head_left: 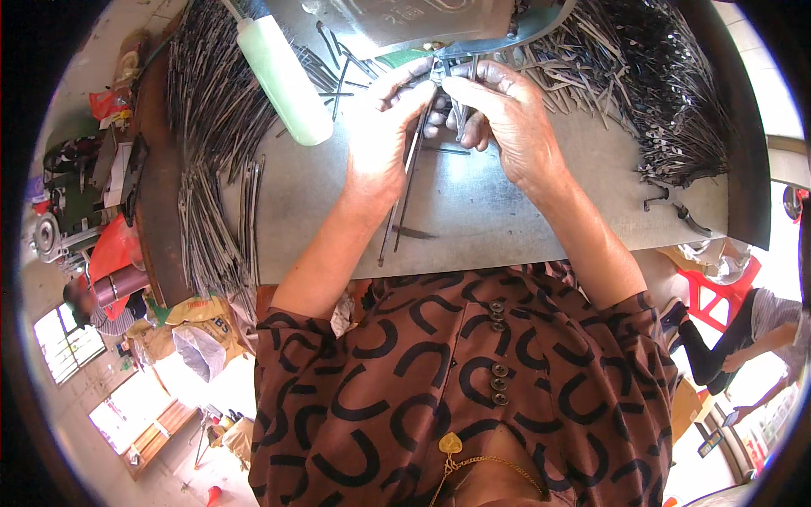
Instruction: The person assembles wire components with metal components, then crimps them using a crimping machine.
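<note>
Both my hands are close together at the far edge of the grey metal tabletop [490,220], right beneath a machine head [405,25]. My left hand [380,127] is closed in a pinch on thin dark metal rods [408,186], whose long ends slant down toward me. Curled fingers of my right hand [519,118] grip a short dark metal piece [460,118] with slim arms hanging from it. The fingertips almost meet at small metal parts; exactly how these join is too small to tell. One loose dark strip [414,232] lies below my left hand.
Bundles of dark rods [215,228] cover the table's left side. Jointed metal pieces [591,59] are heaped at the far right. A pale green handle [287,84] juts out left of my hands. Black bent parts [680,207] lie near the right edge. Another person [760,338] sits at right.
</note>
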Tool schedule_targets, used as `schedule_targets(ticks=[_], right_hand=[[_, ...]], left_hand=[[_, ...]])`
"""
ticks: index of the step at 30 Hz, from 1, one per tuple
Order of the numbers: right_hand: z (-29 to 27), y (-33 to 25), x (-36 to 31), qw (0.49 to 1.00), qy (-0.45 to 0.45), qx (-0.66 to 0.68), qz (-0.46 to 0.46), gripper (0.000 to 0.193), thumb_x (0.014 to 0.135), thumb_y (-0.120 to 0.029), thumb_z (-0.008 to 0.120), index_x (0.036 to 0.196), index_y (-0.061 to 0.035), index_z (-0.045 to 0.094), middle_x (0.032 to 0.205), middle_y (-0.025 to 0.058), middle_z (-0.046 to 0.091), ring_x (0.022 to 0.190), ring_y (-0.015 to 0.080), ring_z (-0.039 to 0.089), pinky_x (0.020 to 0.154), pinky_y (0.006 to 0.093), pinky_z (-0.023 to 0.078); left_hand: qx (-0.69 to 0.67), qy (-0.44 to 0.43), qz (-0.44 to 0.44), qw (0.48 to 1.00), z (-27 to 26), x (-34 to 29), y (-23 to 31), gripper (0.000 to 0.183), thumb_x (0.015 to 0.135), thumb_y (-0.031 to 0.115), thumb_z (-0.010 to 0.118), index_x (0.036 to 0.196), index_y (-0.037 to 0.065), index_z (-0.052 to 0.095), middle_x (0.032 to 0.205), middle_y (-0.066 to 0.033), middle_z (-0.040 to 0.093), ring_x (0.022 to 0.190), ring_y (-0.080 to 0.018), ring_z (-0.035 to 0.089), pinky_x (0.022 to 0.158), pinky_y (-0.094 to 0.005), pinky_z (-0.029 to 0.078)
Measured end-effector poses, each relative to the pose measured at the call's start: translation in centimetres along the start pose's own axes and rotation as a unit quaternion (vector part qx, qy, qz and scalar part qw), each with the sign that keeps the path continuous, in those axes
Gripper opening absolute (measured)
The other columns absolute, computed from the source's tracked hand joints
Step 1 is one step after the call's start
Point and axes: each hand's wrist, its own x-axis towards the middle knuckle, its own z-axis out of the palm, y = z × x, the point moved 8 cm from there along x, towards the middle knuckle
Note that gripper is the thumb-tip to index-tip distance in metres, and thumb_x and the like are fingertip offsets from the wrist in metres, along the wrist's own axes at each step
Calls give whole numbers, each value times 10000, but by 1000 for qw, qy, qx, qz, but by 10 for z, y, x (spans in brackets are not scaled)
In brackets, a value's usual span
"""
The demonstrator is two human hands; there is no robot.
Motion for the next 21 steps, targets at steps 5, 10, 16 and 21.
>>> schedule_targets(ticks=[5,10,16,21], right_hand=[[0,1,0,1000,-9,0,-1,166,834,-185,621,890,-30,608,649,37,618,446,80,550,382,189,398],[1,2,3,1000,-4,8,-3,166,828,-182,631,892,-31,607,647,36,617,438,78,541,374,189,389],[-2,5,8,999,9,-45,-16,164,829,-187,637,894,-39,609,661,32,622,433,63,527,357,183,363],[-1,7,9,999,1,-35,-12,164,831,-192,632,884,-37,614,661,29,626,430,59,521,359,183,363]], left_hand=[[-20,-5,3,1000,-1,1,-2,388,833,39,638,1203,-23,542,916,-53,635,722,-78,583,567,-192,478],[-8,10,3,1000,-5,3,-3,384,835,46,639,1199,-29,545,912,-59,633,723,-82,577,571,-199,474],[-29,9,-27,999,-1,3,-5,367,839,61,637,1183,-34,553,868,-56,620,702,-96,564,573,-210,455],[-66,13,-32,997,-5,5,-15,402,831,62,644,1196,-52,517,873,-64,614,709,-103,563,584,-212,455]])
